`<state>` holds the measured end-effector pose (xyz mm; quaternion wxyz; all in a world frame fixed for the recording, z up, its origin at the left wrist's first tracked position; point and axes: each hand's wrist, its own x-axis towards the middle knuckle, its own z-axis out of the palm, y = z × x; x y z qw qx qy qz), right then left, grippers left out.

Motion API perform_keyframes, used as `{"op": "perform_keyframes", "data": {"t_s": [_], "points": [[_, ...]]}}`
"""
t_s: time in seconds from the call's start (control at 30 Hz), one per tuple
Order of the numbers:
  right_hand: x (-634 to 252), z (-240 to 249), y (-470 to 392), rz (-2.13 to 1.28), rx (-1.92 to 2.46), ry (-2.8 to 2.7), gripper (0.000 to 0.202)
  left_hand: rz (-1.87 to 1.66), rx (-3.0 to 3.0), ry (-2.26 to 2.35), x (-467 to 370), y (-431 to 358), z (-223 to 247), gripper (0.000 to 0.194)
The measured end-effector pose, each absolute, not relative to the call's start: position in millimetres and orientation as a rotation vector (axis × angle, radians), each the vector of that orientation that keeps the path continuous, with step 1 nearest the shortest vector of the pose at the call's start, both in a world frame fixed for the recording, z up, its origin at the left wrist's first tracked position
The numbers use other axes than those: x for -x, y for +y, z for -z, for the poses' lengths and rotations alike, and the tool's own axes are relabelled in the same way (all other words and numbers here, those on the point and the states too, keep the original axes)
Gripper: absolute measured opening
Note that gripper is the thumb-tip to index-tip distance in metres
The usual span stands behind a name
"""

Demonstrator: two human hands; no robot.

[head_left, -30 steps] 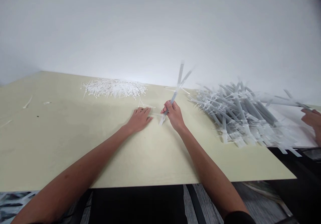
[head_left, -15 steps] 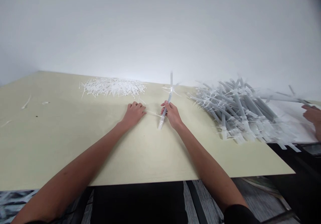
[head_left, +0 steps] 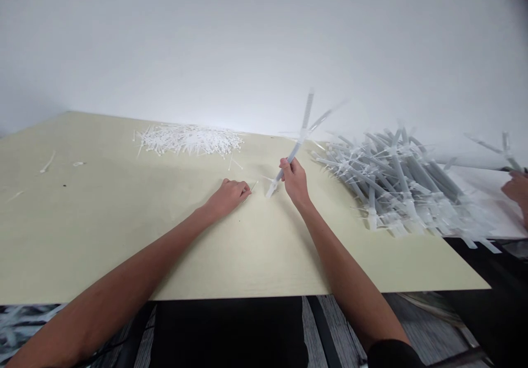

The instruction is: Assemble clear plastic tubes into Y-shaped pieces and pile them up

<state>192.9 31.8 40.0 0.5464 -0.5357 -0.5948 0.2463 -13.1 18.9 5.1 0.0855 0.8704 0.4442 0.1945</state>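
My right hand is closed around a grey branched corrugated tube with clear ends. It is tilted, its forked top pointing up and away, its lower end just above the table. A thin white tie sticks out near that lower end. My left hand rests low over the table, its fingers pinched on a thin white cable tie whose tip pokes out to the right. A small gap separates that tip from the tube.
Beyond my left hand lies a heap of white cable ties. To the right is a large pile of similar grey tubes. Another person's hand holds a branched tube at the far right. A few loose ties lie at left.
My right hand has moved up and to the right with the tube, swinging its forked top rightward. My left hand has shifted slightly right and down, now apart from the tube.
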Motion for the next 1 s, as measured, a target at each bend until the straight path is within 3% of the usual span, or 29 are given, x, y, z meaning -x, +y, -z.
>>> {"op": "perform_keyframes", "data": {"t_s": [0.17, 0.3, 0.47, 0.6, 0.87, 1.0], "points": [[-189, -41, 29, -0.55, 1.272, -1.52, 0.033, -0.747, -2.715, 1.214, 13, 24, 0, 0.039], [-187, -43, 27, -0.555, 1.291, -1.546, 0.033, -0.537, -2.846, 1.022, 14, 30, 4, 0.055], [-188, -42, 28, -0.548, 1.292, -1.537, 0.034, -0.587, -2.816, 1.088, 15, 32, 6, 0.026], [-186, -43, 26, -0.539, 1.292, -1.545, 0.034, -0.672, -2.768, 1.208, 16, 28, 1, 0.017], [-191, -41, 32, -0.38, 1.307, -1.753, 0.029, -0.579, -2.742, 1.381, 17, 20, -4, 0.018], [-194, -36, 37, -0.499, 1.245, -1.742, 0.026, -0.568, -2.772, 1.427, 19, 20, 0, 0.019]]}}
